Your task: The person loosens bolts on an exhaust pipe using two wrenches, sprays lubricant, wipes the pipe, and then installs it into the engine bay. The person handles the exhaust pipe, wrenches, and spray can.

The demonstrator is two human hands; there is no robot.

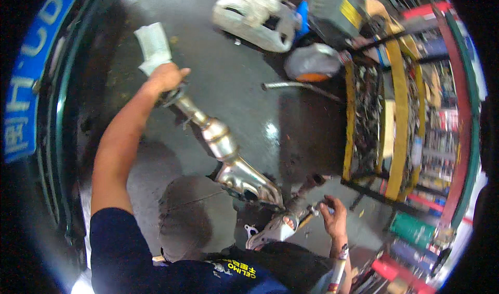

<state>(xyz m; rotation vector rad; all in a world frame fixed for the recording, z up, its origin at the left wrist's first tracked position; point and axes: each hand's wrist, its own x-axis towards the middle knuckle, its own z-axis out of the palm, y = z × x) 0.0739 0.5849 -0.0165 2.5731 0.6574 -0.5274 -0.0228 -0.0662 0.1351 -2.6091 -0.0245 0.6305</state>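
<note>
My left hand is closed around the upper flange end of a shiny catalytic converter. A white sheet of paper or cloth shows past its fingers. The converter slants down to the right, and its exhaust manifold end sits near my sandalled foot. My right hand is raised beside that foot, fingers bent together near a small shiny metal piece too blurred to name. Close by is a rusty pipe stub. A flat metal gasket lies by the sandal.
A car bumper with a blue plate runs along the left. On the right stands a yellow-edged rack full of parts. A bent metal tube, a grey bag and a grey bin are on the far floor.
</note>
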